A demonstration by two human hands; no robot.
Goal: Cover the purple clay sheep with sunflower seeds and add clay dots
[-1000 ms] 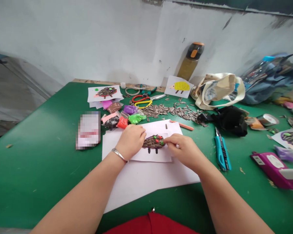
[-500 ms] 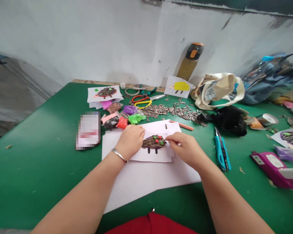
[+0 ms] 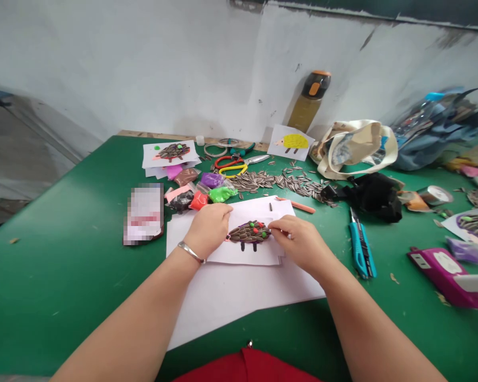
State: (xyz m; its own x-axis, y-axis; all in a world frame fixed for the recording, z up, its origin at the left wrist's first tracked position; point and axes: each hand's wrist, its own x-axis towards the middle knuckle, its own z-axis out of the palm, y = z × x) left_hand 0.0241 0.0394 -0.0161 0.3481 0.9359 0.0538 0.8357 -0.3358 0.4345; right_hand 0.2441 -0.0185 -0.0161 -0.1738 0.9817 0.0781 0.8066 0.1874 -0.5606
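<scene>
A hedgehog picture [image 3: 249, 232] made of sunflower seeds, with red and green dots and two dark legs, lies on a small white card [image 3: 242, 257]. Larger white sheets [image 3: 211, 307] lie beneath it. My left hand [image 3: 209, 228], with a silver bangle at the wrist, rests flat on the card beside the hedgehog's pink snout. At the opposite end, my right hand [image 3: 300, 239] has thumb and forefinger pinched against the outermost seeds. Whatever is between those fingertips is too small to make out. A single seed [image 3: 270, 207] lies on the paper above the picture.
Behind the paper are bags of coloured clay [image 3: 222, 194], scissors [image 3: 239, 165] and a seed pile [image 3: 255, 181]. A blue utility knife [image 3: 361, 246] and a magenta device [image 3: 448, 276] lie right. A blurred-out item [image 3: 144, 215] lies left. A bottle [image 3: 308, 103] stands by the wall.
My left hand has shifted slightly left, uncovering the hedgehog's snout. My right fingertips have moved slightly down at the hedgehog's right end.
</scene>
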